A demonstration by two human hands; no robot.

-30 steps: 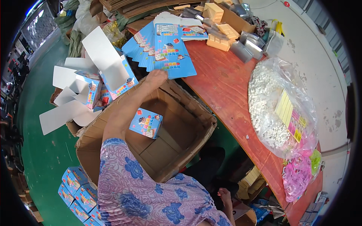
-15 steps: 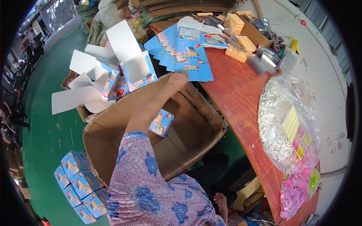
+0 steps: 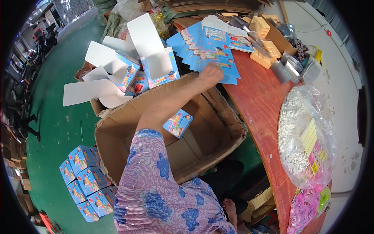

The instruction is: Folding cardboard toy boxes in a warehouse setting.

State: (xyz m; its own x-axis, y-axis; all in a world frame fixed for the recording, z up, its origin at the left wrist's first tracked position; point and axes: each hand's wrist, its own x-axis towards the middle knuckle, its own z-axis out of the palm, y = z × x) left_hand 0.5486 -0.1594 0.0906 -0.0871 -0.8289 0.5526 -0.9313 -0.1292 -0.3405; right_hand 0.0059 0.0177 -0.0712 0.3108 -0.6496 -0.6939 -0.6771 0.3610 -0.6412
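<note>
My left hand (image 3: 211, 75), fingers curled in a pinch, is at the near end of a fan of blue printed card sheets (image 3: 212, 45) on the red table. Just below is an open brown carton (image 3: 187, 154), with one small blue printed box (image 3: 178, 123) inside, beneath my left forearm. Low in the view my right hand (image 3: 230, 206) hangs beside my body, partly hidden; its finger pose is unclear. Open-flapped blue and white boxes (image 3: 159, 66) stand beyond the carton to the left.
Several closed blue boxes (image 3: 91, 181) are stacked on the green floor at left. The red table (image 3: 253, 105) holds orange plastic pieces (image 3: 261, 27), clear plastic packs (image 3: 286, 68) and a bag of white pellets (image 3: 292, 132). Pink shredded material (image 3: 304, 210) lies near its front end.
My left hand has shifted slightly right over the sheets, and the fan is spread wider. The whole view has shifted, with things sitting further right in it.
</note>
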